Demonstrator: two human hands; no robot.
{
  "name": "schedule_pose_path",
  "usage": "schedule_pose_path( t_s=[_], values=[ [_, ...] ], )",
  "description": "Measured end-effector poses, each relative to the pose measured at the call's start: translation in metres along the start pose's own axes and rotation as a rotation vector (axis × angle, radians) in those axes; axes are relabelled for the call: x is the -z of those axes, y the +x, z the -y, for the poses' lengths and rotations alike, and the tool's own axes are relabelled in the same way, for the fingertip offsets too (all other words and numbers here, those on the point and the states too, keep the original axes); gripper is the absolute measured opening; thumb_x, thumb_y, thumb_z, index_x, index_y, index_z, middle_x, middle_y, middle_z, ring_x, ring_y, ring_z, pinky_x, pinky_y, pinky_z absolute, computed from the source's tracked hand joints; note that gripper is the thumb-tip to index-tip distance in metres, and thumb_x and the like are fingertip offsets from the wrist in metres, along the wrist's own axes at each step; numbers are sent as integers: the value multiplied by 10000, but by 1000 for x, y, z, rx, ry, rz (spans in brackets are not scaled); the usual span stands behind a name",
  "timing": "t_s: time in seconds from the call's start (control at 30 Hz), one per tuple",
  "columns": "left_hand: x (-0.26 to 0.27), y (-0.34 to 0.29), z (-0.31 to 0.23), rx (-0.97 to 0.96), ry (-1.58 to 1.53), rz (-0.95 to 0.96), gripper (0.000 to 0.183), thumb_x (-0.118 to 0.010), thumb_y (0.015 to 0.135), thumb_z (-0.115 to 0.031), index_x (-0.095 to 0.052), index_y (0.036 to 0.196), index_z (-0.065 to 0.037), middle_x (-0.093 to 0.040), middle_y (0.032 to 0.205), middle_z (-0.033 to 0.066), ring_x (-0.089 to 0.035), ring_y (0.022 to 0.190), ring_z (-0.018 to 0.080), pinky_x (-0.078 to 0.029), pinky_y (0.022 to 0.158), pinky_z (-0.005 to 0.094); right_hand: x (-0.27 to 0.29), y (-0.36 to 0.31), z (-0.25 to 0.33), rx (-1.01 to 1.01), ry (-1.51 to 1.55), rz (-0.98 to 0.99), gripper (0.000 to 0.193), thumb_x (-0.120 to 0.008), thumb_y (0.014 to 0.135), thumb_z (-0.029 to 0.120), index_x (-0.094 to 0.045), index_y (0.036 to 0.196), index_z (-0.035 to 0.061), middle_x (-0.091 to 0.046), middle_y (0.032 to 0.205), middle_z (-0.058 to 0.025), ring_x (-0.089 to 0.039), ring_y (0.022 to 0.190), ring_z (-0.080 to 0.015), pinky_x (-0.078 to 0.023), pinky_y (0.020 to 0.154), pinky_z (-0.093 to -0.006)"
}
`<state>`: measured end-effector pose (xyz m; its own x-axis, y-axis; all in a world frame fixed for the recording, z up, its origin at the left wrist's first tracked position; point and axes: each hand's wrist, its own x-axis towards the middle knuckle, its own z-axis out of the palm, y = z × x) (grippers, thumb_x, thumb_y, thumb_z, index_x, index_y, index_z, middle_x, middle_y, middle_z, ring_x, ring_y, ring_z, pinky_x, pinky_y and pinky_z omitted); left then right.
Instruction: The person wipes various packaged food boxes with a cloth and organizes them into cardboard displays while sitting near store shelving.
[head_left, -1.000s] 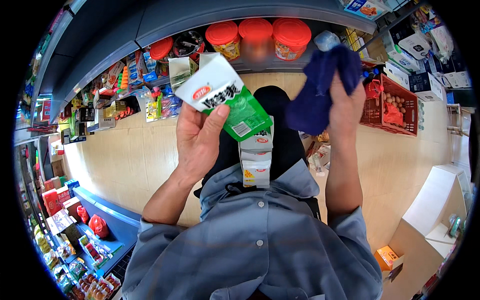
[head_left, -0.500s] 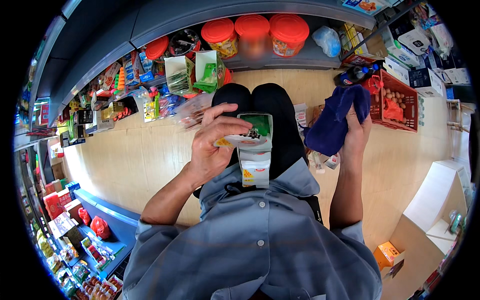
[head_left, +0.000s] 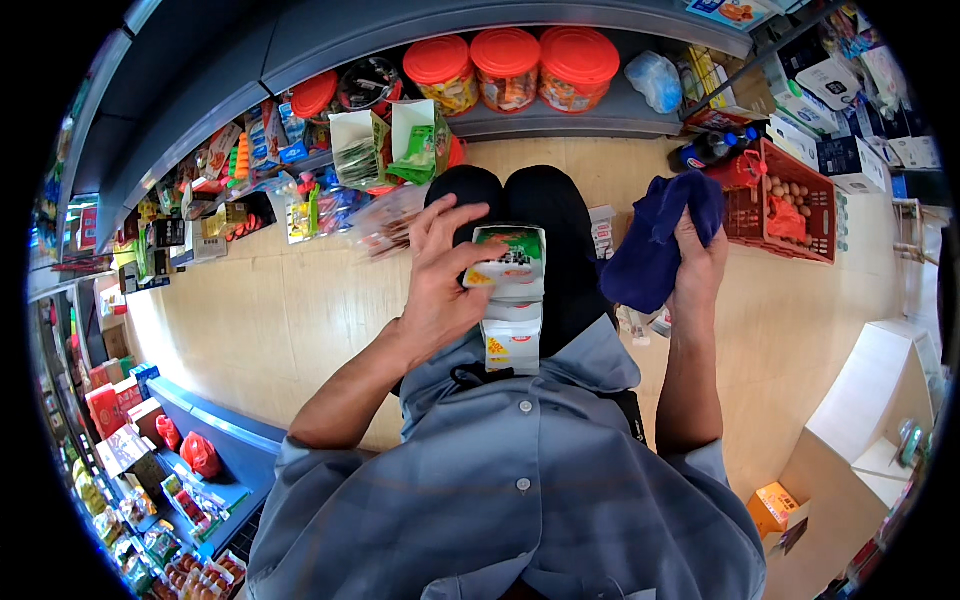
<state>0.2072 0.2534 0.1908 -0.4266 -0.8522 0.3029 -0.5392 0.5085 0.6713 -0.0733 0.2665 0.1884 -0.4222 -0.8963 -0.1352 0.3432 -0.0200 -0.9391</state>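
Observation:
On my lap rests an open white carton [head_left: 511, 330], its lower part toward my belly. At its far end my left hand [head_left: 440, 262] pinches a small printed packet [head_left: 508, 258] with green and white on it, between thumb and index finger. The other fingers of that hand are raised. Part of the packet's near edge is behind the thumb. Off to the right, above the floor beside my knee, my right hand [head_left: 697, 262] grips a dark purple cloth [head_left: 645, 250], which hangs bunched to the left of the fingers.
Ahead is a low grey shelf [head_left: 590, 122] with red-lidded tubs [head_left: 505, 70]. Two open boxes [head_left: 388, 150] of packets stand at its left. A red crate [head_left: 812, 215] with eggs and dark bottles [head_left: 705, 150] stand at the right. A cardboard box [head_left: 835, 480] is nearer, at the lower right.
My left hand has moved right and brought the packet from a tilt at the carton's left down over its far end. My right hand and the cloth have shifted slightly left.

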Motion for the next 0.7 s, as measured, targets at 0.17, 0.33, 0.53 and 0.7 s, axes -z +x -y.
schedule_pose_path(
  t_s=[0.17, 0.33, 0.53, 0.7],
  values=[
    [-4, -4, -6, 96, 47, 42, 379, -653, 637, 37, -694, 1003, -55, -499, 1341, 162, -320, 1337, 415, -287, 1087, 494, 13, -1, -17, -30, -51, 59, 276, -592, 966, 132, -584, 1204, -6, -664, 1070, -91, -652, 935, -168, -539, 821, -308],
    [23, -25, -11, -155, 71, -6, 337, -801, 667, -70, -706, 990, -89, -497, 1346, 175, -354, 1330, 380, -288, 1094, 505, 9, -8, -15, -108, -51, 34, 265, -600, 963, 144, -588, 1180, -6, -666, 1049, -87, -651, 912, -163, -537, 803, -298],
    [18, -22, -5, -241, 136, 13, 217, -790, 683, -34, -725, 883, -89, -607, 1173, 108, -454, 1226, 352, -399, 1000, 441, 4, -12, -15, -143, -28, 58, 258, -598, 965, 150, -588, 1168, -10, -672, 1031, -96, -654, 900, -168, -541, 788, -297],
    [6, -3, 0, -220, 159, -11, 181, -766, 689, 4, -707, 848, -58, -646, 1028, 99, -537, 1126, 345, -457, 929, 433, -3, -17, -15, -174, 38, 66, 229, -617, 954, 134, -604, 1130, -12, -684, 981, -107, -659, 848, -172, -527, 762, -284]
  ],
)
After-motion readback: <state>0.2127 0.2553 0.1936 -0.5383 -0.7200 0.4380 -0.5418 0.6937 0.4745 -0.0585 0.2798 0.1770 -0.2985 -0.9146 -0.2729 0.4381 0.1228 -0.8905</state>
